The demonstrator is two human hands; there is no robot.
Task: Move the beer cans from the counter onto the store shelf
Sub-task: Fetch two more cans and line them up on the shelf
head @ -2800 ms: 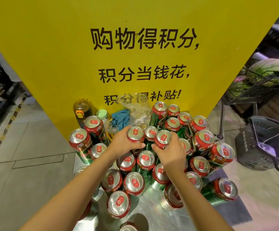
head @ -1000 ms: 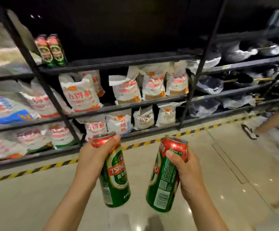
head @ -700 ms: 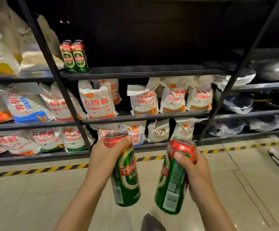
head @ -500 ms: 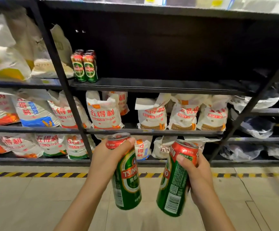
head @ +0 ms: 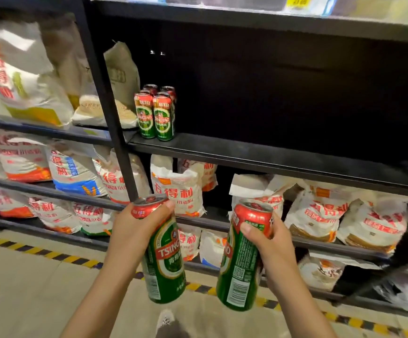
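The left hand (head: 134,230) is gripping one Tsingtao beer can (head: 162,259) by its top, the right hand (head: 268,242) is gripping another (head: 240,262), both below the black store shelf (head: 259,158), where setting them upright just beside the four shelved cans (head: 155,113) looks best.

We see glossy metal on the two beer cans (head: 163,259) we hold, green lacquer with red shiny tops, and the same sheen on the cans on the shelf (head: 154,115). The shelf (head: 271,159) looks like matt black painted metal. The flour bags (head: 178,189) look like crinkled, dull paper or woven plastic. The floor (head: 22,289) is smooth beige tile, slightly shiny.
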